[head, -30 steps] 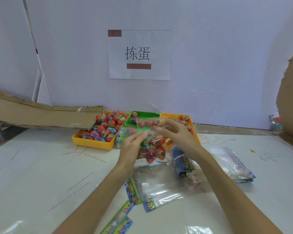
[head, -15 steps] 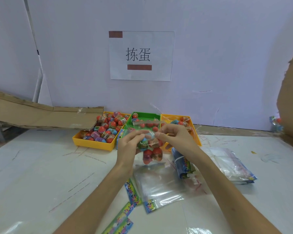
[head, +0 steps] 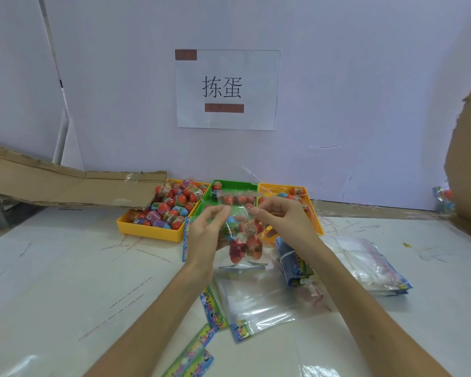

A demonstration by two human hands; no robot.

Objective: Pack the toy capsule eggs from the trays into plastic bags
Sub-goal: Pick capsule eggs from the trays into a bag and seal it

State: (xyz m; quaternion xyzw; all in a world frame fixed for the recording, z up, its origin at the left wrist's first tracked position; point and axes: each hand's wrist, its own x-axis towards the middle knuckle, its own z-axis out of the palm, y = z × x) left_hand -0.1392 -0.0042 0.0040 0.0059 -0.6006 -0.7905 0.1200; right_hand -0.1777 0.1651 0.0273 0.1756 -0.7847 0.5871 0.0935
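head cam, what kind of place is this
Probably a small hand-packing workstation: trays of toy capsule eggs along the wall, a stack of empty plastic bags on the table, a printed sign posted above.

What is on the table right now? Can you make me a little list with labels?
bag: clear, held up, several eggs inside
left hand: pinches the bag's top edge
right hand: pinches the same edge, other side
left yellow tray: heaped with eggs
green tray: partly hidden behind the bag
right yellow tray: a few eggs
table: empty bags lying flat, stack of bags at right
wall: paper sign
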